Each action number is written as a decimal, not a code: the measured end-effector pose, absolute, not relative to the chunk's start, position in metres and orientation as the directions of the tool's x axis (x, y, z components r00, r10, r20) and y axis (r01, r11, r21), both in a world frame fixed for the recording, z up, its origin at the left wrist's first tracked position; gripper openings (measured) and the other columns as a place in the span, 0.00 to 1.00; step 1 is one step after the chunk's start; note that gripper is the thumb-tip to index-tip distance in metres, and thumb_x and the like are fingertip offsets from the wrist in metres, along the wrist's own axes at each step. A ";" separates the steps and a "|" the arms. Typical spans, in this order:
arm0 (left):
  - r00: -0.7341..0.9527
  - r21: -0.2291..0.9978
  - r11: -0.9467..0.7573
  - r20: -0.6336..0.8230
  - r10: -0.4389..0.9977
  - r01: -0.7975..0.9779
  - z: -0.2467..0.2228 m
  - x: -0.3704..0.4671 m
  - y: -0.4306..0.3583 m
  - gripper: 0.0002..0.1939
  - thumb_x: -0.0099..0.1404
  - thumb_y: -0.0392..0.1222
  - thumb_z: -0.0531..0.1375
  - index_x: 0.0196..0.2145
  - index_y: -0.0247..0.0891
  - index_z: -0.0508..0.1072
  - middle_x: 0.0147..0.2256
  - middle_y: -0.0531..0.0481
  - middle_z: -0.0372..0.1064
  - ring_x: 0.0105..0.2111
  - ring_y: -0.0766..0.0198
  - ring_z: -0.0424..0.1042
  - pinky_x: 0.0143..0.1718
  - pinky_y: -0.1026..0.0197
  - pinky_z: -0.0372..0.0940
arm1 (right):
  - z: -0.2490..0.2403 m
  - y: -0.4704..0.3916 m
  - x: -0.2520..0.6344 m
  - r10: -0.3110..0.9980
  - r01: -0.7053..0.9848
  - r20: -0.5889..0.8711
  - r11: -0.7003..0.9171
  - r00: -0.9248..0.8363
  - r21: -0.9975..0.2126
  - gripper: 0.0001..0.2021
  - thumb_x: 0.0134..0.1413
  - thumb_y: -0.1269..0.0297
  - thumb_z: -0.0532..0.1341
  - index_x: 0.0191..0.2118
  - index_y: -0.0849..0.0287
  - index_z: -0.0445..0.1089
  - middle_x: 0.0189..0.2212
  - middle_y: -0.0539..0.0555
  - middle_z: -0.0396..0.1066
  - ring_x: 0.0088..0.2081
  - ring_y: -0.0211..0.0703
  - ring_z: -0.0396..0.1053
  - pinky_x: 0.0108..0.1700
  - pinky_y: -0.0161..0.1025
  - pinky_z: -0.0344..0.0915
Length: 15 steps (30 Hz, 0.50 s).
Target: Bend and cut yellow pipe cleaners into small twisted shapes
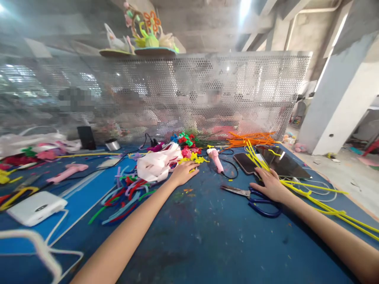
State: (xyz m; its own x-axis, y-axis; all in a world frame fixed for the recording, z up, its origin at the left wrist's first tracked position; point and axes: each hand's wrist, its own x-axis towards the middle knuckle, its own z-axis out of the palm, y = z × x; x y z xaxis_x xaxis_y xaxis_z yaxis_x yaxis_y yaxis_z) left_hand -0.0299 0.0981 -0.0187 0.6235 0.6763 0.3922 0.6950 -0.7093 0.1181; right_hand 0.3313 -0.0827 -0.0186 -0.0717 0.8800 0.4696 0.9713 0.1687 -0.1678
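My left hand [185, 172] lies on the blue table, its fingers stretched beside small yellow flower-shaped pieces [192, 158]; a bit of yellow shows by its fingertips. A crumpled white plastic bag [158, 162] is just left of it. My right hand [269, 184] rests with fingers apart over the dark blue handles of a pair of scissors [263, 207]. Its fingertips touch or lie very near a bundle of long yellow pipe cleaners [314, 197]. The scissors' blades point left. A phone [244, 163] and a dark tablet [286, 163] lie beyond this hand.
Between the hands lies a pink glue gun [216, 159] with a black cord. Orange pipe cleaners [251, 139] are at the back. Mixed pipe cleaners [127, 197], another pink glue gun [68, 172] and a white device [37, 208] lie left. A perforated metal panel [177, 98] stands behind.
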 end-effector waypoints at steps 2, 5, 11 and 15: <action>0.620 0.112 -0.707 0.399 0.675 0.698 -0.020 -0.031 0.099 0.24 0.65 0.56 0.48 0.51 0.45 0.70 0.53 0.46 0.66 0.53 0.54 0.63 0.55 0.52 0.55 | -0.025 -0.079 0.337 0.901 0.975 0.427 0.155 -0.073 -0.161 0.36 0.52 0.41 0.53 0.61 0.59 0.52 0.57 0.63 0.59 0.61 0.58 0.50 0.60 0.59 0.45; 0.618 0.112 -0.703 0.396 0.679 0.702 -0.022 -0.032 0.098 0.24 0.65 0.57 0.47 0.50 0.45 0.70 0.52 0.47 0.66 0.52 0.55 0.63 0.55 0.53 0.55 | -0.027 -0.078 0.336 0.909 0.970 0.406 0.175 -0.094 -0.166 0.36 0.52 0.40 0.52 0.62 0.55 0.50 0.59 0.60 0.57 0.62 0.57 0.48 0.60 0.58 0.44; 0.619 0.123 -0.707 0.396 0.679 0.697 -0.021 -0.031 0.098 0.23 0.67 0.54 0.45 0.50 0.43 0.70 0.51 0.46 0.67 0.51 0.56 0.64 0.54 0.53 0.56 | -0.020 -0.081 0.334 0.906 0.938 0.385 0.275 -0.178 -0.213 0.33 0.53 0.44 0.54 0.61 0.54 0.53 0.60 0.59 0.56 0.62 0.55 0.50 0.60 0.55 0.50; 0.619 0.119 -0.709 0.402 0.675 0.695 -0.022 -0.031 0.099 0.22 0.66 0.53 0.45 0.50 0.44 0.71 0.51 0.47 0.67 0.51 0.55 0.65 0.53 0.52 0.57 | -0.017 -0.082 0.336 0.907 0.916 0.337 0.337 -0.254 -0.217 0.28 0.56 0.47 0.52 0.58 0.56 0.60 0.59 0.60 0.58 0.60 0.53 0.54 0.60 0.53 0.52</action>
State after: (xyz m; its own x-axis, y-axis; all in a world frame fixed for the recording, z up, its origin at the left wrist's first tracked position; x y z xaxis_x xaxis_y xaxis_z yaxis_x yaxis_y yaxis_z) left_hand -0.0312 0.0993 -0.0216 0.6186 0.6749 0.4023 0.6955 -0.7086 0.1193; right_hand 0.3356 -0.0818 -0.0168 -0.2537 0.9068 0.3367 0.9161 0.3370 -0.2172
